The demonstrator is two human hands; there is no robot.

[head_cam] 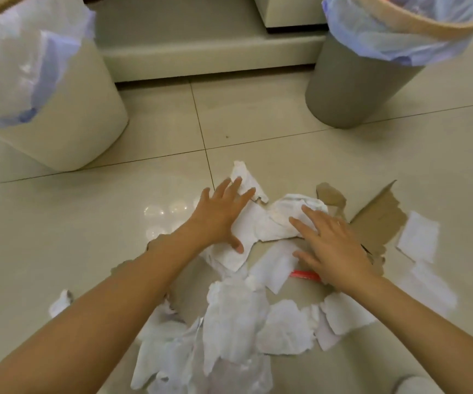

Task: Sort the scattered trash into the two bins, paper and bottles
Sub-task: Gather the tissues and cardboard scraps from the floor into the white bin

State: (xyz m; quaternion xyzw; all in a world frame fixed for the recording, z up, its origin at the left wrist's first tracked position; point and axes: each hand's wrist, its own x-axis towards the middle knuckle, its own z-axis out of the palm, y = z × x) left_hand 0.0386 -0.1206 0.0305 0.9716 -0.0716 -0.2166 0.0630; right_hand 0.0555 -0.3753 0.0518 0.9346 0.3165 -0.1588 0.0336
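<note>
Several crumpled white paper pieces and torn brown cardboard lie scattered on the tiled floor in front of me. My left hand lies flat with straight fingers on a white paper sheet at the far side of the pile. My right hand rests with spread fingers on a crumpled white wad and the cardboard beside it. A cream bin with a clear liner stands at the far left. A grey bin with a bluish liner stands at the far right.
A small red strip lies under my right wrist among the papers. A low cream platform runs between the two bins at the back. A separate white paper square lies to the right of the cardboard.
</note>
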